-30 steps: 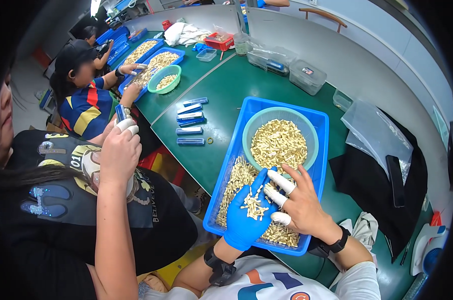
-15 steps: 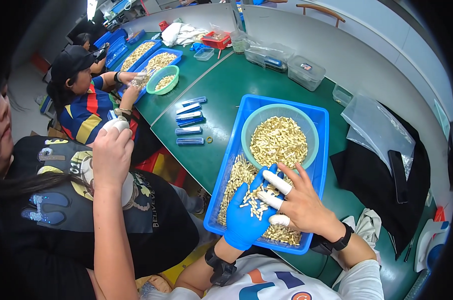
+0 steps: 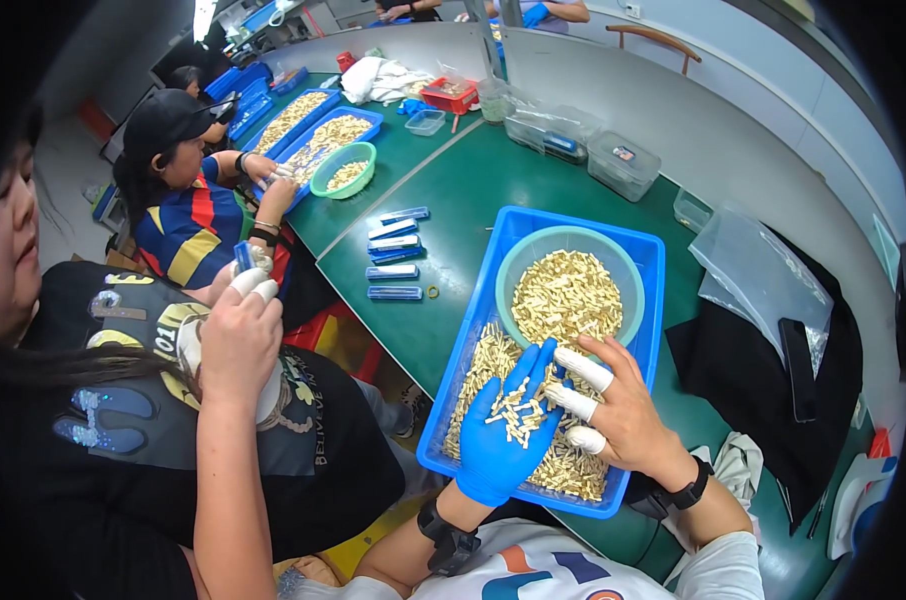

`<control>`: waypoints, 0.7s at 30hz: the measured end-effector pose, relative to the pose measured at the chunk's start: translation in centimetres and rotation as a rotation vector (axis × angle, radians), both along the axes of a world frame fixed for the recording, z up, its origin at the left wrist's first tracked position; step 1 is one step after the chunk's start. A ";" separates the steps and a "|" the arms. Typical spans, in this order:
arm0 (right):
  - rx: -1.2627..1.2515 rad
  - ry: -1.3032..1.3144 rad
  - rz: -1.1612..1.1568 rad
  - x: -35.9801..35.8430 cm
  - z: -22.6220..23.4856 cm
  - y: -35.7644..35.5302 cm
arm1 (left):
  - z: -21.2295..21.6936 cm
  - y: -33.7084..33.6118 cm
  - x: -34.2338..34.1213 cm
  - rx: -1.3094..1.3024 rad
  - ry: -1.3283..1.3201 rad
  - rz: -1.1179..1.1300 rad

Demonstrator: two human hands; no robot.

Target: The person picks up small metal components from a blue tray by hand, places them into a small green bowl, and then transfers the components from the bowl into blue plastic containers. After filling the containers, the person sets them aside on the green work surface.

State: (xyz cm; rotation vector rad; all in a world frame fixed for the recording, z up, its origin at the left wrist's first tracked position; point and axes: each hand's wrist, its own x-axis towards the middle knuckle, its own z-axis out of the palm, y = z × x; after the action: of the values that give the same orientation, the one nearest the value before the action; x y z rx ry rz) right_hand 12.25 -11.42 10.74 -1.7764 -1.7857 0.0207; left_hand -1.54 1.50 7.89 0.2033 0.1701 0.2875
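Note:
My left hand (image 3: 508, 450), in a blue glove, is palm up and slightly cupped over a blue tray (image 3: 657, 300). Small brass-coloured pins (image 3: 521, 415) lie loose across its palm and fingers. Close beside it on the right is my right hand (image 3: 618, 410), white covers on some of its fingers; those fingers are stretched apart, their tips by the left hand's fingers, and nothing shows gripped in them. A pale green bowl (image 3: 637, 290) full of the same pins sits in the tray's far half. More loose pins (image 3: 571, 470) cover the tray's near half, partly hidden by my hands.
Several slim blue-and-white boxes (image 3: 394, 271) and a small ring (image 3: 432, 292) lie left of the tray. Clear plastic containers (image 3: 621, 165) line the back. Black cloth (image 3: 833, 370) with a phone (image 3: 798, 370) lies right. A co-worker's raised hand (image 3: 241, 340) is at the left.
The view has shifted, so the whole scene sits slightly lower and to the right. My right fingers have drawn slightly away from the left palm, where the pins show more openly.

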 end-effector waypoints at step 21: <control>-0.013 0.163 0.323 -2.8 11.3 19.7 | -4.2 -0.7 -0.9 0.477 0.151 0.093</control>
State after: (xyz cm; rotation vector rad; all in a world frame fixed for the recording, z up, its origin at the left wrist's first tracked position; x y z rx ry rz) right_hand 9.45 8.30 22.07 -1.4335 -1.9337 0.2998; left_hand -2.42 0.80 3.68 0.6922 0.2598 0.4030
